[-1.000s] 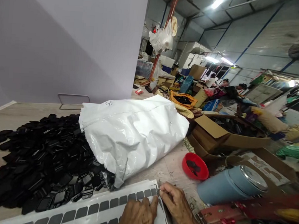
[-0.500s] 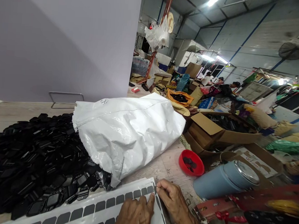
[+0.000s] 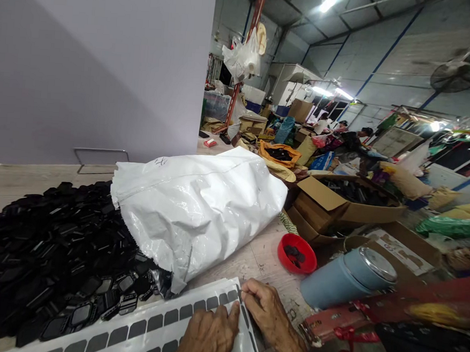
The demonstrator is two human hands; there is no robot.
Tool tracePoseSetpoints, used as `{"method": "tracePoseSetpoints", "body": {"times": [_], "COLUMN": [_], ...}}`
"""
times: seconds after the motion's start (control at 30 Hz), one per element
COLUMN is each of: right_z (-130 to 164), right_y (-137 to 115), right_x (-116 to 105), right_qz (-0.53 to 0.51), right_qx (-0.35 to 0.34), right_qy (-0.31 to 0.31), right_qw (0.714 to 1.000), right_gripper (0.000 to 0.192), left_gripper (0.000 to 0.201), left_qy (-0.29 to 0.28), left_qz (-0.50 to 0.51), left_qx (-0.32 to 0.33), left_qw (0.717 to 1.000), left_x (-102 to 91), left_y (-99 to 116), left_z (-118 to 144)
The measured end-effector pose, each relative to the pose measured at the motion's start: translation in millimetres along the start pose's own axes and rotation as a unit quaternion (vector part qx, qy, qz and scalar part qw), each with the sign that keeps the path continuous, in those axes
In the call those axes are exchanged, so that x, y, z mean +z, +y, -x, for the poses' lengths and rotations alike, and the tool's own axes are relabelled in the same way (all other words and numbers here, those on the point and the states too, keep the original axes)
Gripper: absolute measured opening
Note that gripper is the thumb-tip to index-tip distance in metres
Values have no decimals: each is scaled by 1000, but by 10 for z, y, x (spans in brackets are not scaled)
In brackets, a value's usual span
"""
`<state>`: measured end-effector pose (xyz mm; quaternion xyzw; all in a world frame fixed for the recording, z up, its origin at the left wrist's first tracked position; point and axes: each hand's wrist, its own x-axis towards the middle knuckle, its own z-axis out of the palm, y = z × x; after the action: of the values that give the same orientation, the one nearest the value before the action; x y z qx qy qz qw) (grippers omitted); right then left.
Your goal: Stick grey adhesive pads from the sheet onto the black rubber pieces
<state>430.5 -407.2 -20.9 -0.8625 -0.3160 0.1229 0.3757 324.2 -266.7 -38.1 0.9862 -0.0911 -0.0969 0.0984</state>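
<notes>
From bottom left to middle, the gray-patched sheet (image 3: 138, 329) should lie flat under the left hand (image 3: 210, 335), which is half open, resting on it; the right hand (image 3: 268, 312), thumb and finger close together by its corner, should go slowly. The sheet's bottom is cut off, and I can't tell if the right hand pinches anything.

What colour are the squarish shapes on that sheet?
Dark grey shapes on a white sheet, as the head view shows.
</notes>
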Motion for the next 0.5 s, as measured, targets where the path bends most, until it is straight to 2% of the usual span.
{"method": "tracePoseSetpoints", "body": {"times": [0.23, 0.37, 0.5], "right_z": [-9, -14, -3], "right_y": [-18, -42, -70], "right_x": [-14, -13, -3], "right_qz": [-1, 25, 68], "right_qx": [-11, -15, -13], "right_qy": [1, -1, 6], "right_qw": [1000, 1000, 998], "right_gripper": [16, 16, 17], "left_gripper": [55, 55, 56], "left_qy": [-3, 7, 51], "left_qz": [9, 5, -31], "left_qx": [-5, -6, 5], "left_qw": [1000, 1000, 998], "left_x": [-61, 29, 146], "left_y": [19, -8, -28], "left_z": [7, 13, 20]}}
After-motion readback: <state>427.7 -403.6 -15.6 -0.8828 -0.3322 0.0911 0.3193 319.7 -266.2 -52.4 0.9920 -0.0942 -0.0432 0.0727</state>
